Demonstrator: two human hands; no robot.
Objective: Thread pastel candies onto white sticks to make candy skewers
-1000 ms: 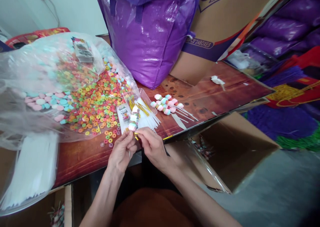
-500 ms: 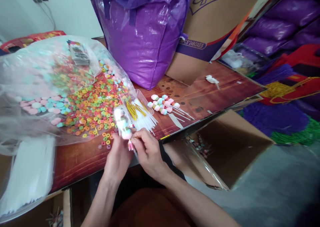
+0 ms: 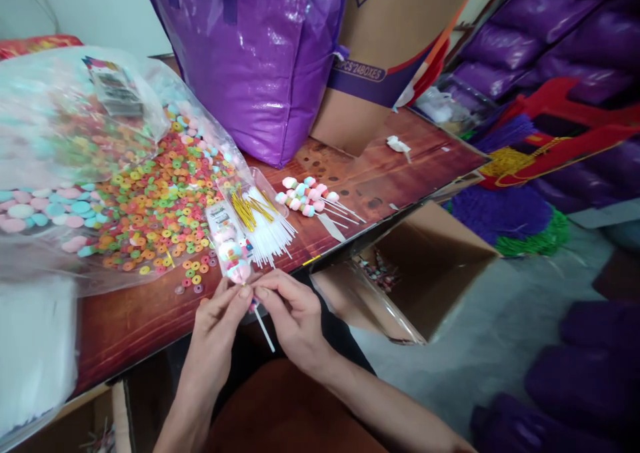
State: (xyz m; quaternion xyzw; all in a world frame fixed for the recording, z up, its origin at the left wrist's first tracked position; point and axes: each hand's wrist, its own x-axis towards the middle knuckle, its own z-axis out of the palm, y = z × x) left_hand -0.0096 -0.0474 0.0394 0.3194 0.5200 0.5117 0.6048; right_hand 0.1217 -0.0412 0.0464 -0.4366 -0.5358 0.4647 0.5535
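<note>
My left hand and my right hand meet at the table's near edge, both pinching the base of a wrapped candy skewer. The skewer carries pastel marshmallow pieces inside a clear sleeve, and its white stick points down toward me. Just beyond the hands lies a clear packet of white sticks and gold twist ties. A small pile of finished marshmallow skewers rests further right on the brown table.
A large clear bag of coloured ring candies and pastel discs covers the table's left. A purple bag and cardboard box stand behind. An open carton sits low right. White sticks in plastic lie at left.
The wrapped skewer has tilted from upright to leaning left and away, with its stick now showing below my fingers. The view has shifted right and down.
</note>
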